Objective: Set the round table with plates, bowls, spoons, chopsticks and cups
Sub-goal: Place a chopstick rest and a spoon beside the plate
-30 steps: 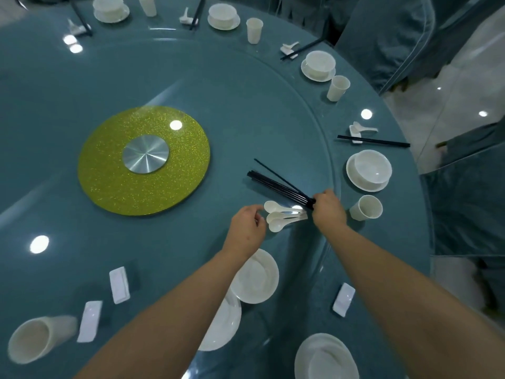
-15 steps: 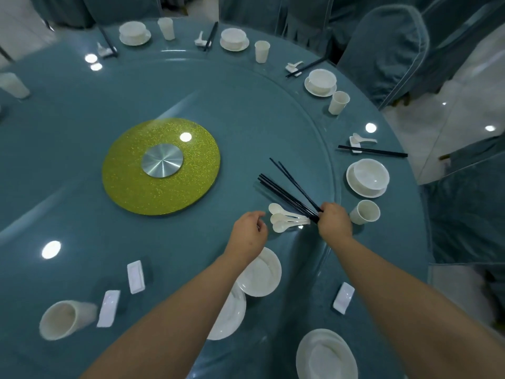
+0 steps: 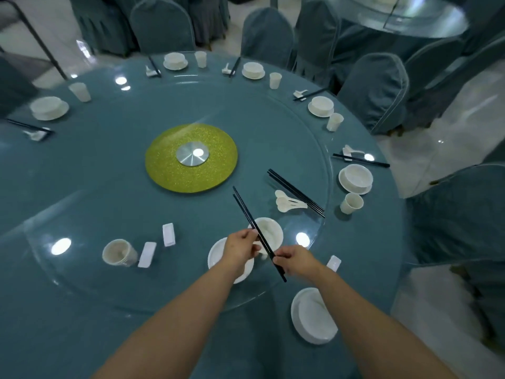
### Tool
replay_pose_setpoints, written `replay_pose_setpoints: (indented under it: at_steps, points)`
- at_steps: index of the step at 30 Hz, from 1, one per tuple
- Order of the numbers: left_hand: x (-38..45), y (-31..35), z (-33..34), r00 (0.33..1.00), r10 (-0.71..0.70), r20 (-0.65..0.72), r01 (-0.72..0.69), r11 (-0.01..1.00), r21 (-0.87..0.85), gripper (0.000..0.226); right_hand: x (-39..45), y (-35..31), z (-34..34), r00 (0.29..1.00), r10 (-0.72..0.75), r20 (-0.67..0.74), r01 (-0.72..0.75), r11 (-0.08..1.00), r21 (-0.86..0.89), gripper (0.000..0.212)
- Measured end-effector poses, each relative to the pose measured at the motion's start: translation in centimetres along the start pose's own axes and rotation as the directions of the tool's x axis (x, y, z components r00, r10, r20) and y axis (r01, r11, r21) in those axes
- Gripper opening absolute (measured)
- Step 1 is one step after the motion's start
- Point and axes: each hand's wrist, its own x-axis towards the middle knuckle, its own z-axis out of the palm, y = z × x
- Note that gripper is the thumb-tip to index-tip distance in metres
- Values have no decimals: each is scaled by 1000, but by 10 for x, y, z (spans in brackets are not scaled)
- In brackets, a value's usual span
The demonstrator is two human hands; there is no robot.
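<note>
Pinching a pair of black chopsticks [image 3: 247, 214], the fingers of both hands are closed on the sticks: the left hand [image 3: 240, 250] grips them about midway along, the right hand [image 3: 296, 259] nearer the lower end, whose tips poke out below it. The pair slants up and away to the left, held above the desk [image 3: 82, 170], over a small bowl [image 3: 270, 228] and a plate [image 3: 216, 255] that lie under the hands.

Just beyond, on the glass turntable [image 3: 273, 127], a bundle of spare chopsticks [image 3: 296, 192] lies beside a few white spoons [image 3: 287, 202], touching or nearly so. To the right of the right hand sits a white rest [image 3: 334, 263]; nearer the body, a stack of plates [image 3: 313, 315] sits on the desk edge.

To the left are two more rests [image 3: 168, 234] and [image 3: 147, 254], and a cup [image 3: 119, 253] lying tilted on its side.

At the right rim a place is laid: bowl on plate [image 3: 355, 178], cup [image 3: 351, 203], and chopsticks on a rest with a spoon [image 3: 360, 160]. Similar settings ring the far rim. A yellow-green disc [image 3: 191, 158] with a metal hub marks the centre. Covered chairs [image 3: 374, 91] stand round the far side.
</note>
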Motion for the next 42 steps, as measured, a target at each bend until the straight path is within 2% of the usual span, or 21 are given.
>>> replay_pose_setpoints:
  at_steps: [4, 9, 14, 17, 20, 24, 26, 27, 30, 34, 37, 39, 42]
  points:
    - [-31, -21, -14, 1000, -16, -12, 15, 994, -107, 9, -35, 5, 15, 999, 7, 39, -7, 1000, -12, 16]
    - [-52, -36, -25, 1000, -7, -22, 3, 985, -175, 10, -58, 5, 23, 999, -2, 44, 8, 992, -123, 12]
    - [-58, -40, -24, 999, 2, -33, -9, 976, -215, 14, -71, 5, 21, 999, -20, 40, 29, 970, -242, 24]
    - [-58, -42, -20, 1000, 3, -29, -10, 976, -218, 15, -73, 8, 15, 998, -19, 62, 37, 950, -309, 22]
    - [-56, -45, -13, 1000, 11, -5, -12, 979, -204, 13, -75, 12, 5, 997, -21, 72, 45, 934, -353, 31]
    - [-48, -49, 3, 1000, 16, 6, -15, 982, -188, 13, -75, 21, -7, 1000, -15, 20, 21, 935, -355, 24]
    - [-43, -51, 18, 1000, 13, -2, -13, 990, -143, 15, -72, 25, -10, 995, -48, -83, 15, 932, -362, 15]
    - [-41, -53, 25, 1000, 12, -2, -13, 993, -120, 15, -70, 24, -10, 988, -75, -135, 18, 923, -386, 21]
    - [-36, -61, 53, 999, -2, 39, 5, 995, -99, 16, -64, 23, -13, 980, -123, -154, 32, 872, -488, 25]
    - [-31, -71, 91, 997, -13, 75, 16, 999, -32, 14, -59, 40, -25, 964, -79, -253, -67, 852, -519, 25]
    - [-27, -78, 109, 991, -15, 131, -10, 981, 191, 13, -57, 70, -37, 946, 8, -325, -160, 882, -444, 21]
    - [-22, -80, 114, 987, 2, 160, -65, 918, 391, 15, -56, 91, -48, 922, 61, -382, -225, 888, -400, 19]
    - [-11, -83, 113, 983, 2, 185, -100, 848, 521, 20, -52, 127, -62, 892, 94, -442, -291, 867, -404, 23]
